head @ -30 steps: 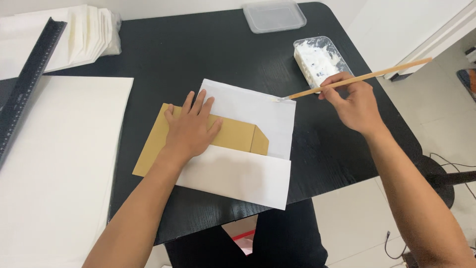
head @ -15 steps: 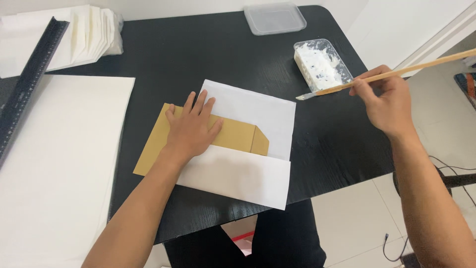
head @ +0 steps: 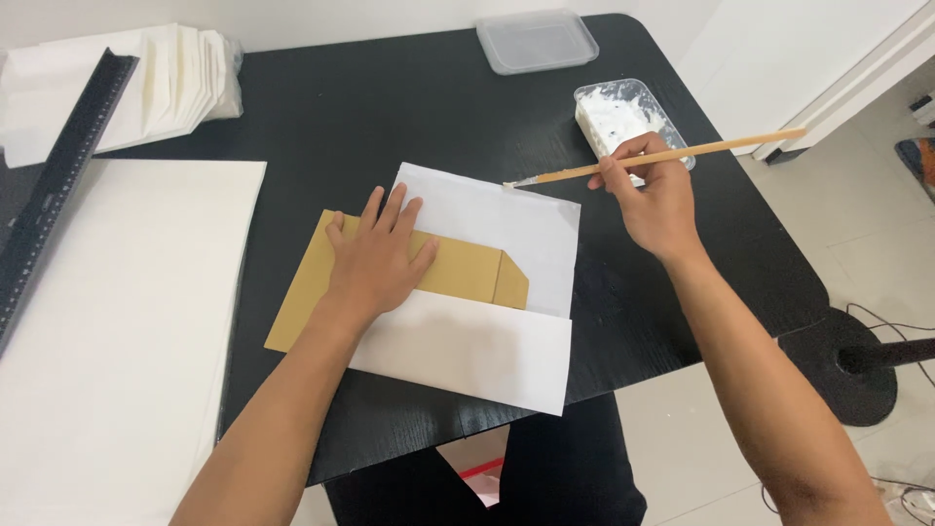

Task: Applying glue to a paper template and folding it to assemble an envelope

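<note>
My left hand [head: 375,255] lies flat, fingers spread, on a brown card piece [head: 467,275] that sits inside a folded white paper sheet [head: 506,219] on the black table [head: 390,117]. My right hand [head: 654,200] grips a thin wooden brush [head: 672,156]. Its bristle tip hovers at the top right edge of the white sheet. Just behind that hand stands a clear plastic tub of white paste [head: 623,112].
A clear plastic lid [head: 537,41] lies at the table's far edge. A large white sheet [head: 107,331] covers the left side, with a black ruler [head: 54,185] along it and a stack of folded white paper [head: 166,78] at the back left. A black chair base [head: 857,365] stands on the floor right.
My right hand has brought the brush back left from the paste tub, so its tip now sits at the white sheet's upper edge. My left hand has stayed pressed on the card.
</note>
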